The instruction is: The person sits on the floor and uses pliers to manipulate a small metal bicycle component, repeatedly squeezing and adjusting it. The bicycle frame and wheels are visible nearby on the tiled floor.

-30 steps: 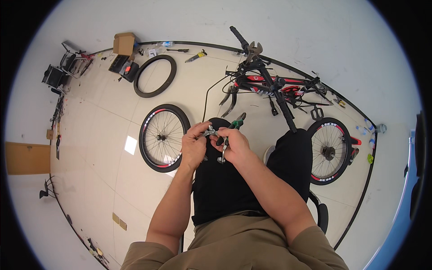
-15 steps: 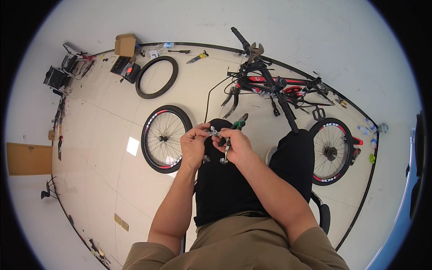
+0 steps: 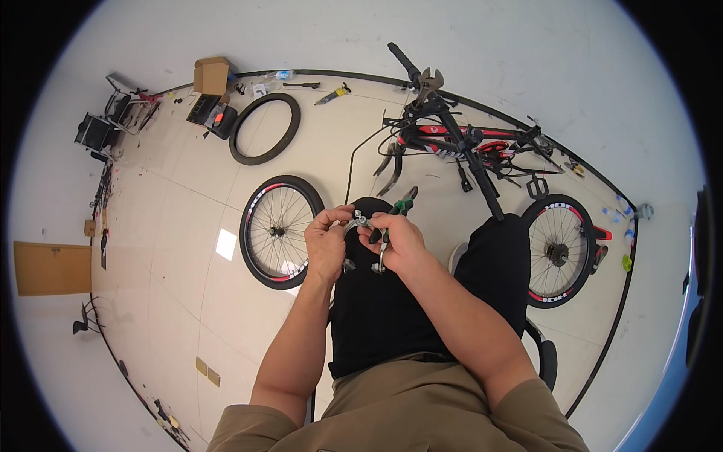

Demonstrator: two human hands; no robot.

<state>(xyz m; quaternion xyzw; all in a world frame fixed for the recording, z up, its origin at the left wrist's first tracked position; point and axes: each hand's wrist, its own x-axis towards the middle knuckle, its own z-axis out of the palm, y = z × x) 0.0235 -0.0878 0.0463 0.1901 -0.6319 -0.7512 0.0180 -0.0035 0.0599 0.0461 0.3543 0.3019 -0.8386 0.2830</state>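
Note:
Over my dark-trousered thigh, both hands hold a silver bicycle caliper brake (image 3: 360, 218); its two arms hang down toward me, each with a small block at its end. My left hand (image 3: 327, 242) pinches the brake's left side near the top. On the other side, my right hand (image 3: 399, 239) grips it with closed fingers and also keeps a pair of green-and-black pliers (image 3: 406, 204) in the palm, pointing up and away. The fingers hide part of the brake's middle and most of the pliers' lower end.
A red-and-black bicycle frame (image 3: 433, 132) lies ahead on the right, an adjustable wrench (image 3: 430, 81) on it. One wheel (image 3: 277, 232) lies left, another wheel (image 3: 557, 255) right. Beyond are a loose tyre (image 3: 263, 129), an open cardboard box (image 3: 212, 75) and a yellow-handled tool (image 3: 334, 93).
The whole view has shifted a little, so the scene sits slightly further right. Both hands keep nearly the same hold on the brake, with the pliers still in the right.

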